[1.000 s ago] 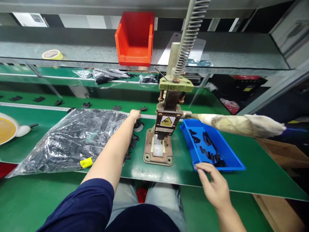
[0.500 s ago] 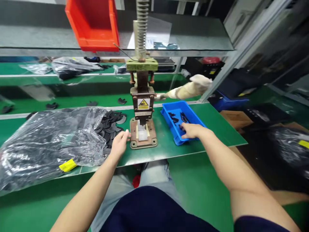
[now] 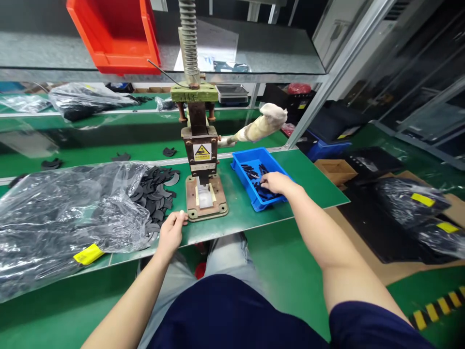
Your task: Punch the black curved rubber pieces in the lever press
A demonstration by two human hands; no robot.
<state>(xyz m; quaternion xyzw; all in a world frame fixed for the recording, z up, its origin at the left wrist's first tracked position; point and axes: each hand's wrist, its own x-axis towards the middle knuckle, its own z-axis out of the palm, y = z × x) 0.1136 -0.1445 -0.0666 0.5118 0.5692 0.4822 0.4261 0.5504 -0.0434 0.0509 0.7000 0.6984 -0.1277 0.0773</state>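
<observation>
Brought left hand back from beside belt to near left corner of press; cannot tell if gripping anything. Dipped right hand into tray, with fingertips among black pieces; cannot tell if pinching one. Placed either side of press: tray right, curved parts left at mouth of bag, likely for short reach.

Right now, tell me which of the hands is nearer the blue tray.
Right. The right hand is in the tray; the left hand is apart from it, on the far side of the press.
</observation>
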